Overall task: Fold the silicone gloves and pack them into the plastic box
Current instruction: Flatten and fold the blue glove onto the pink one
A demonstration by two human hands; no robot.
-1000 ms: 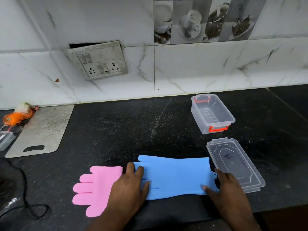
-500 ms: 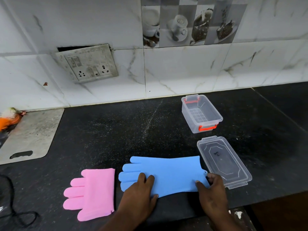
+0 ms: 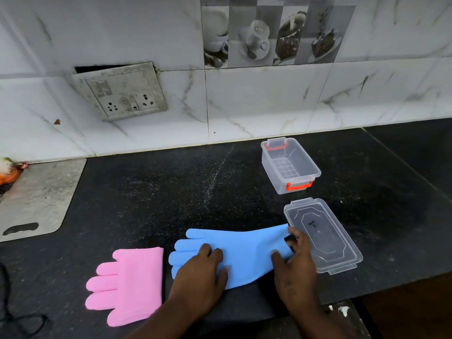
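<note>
**Cuff raised: fold of the blue glove begun**

Separation of the two gloves has been completed within the last second. A second ago the blue glove (image 3: 244, 250) was lying with its fingertips over the pink glove (image 3: 132, 282); it has since been drawn to the right, and a strip of bare tabletop (image 3: 171, 204) is now seen between them. The pink glove is left flat at the near left with a straight edge on its right side (it looks already folded in half, though the layers cannot be told apart).

The left hand (image 3: 203, 272) has been moved off the overlap and is laid open on the blue glove's palm, fingers straight, pressing it down. The right hand (image 3: 296, 263) is closed on the cuff end, with the thumb on top and the fingers curled behind the edge. Half a second ago the cuff lay flat; its far corner is now lifted off the tabletop, just beside the near-left corner of the lid (image 3: 322, 236).

From this it is judged that the first fold of the blue glove is under way, the cuff to be carried leftward over the part held down. The box (image 3: 289, 167) stands open and holds nothing, farther back on the right, apart from both gloves, so packing is not yet begun. Silicone is likely to spring back, so the fold may have to be kept pressed until it is placed inside.
</note>
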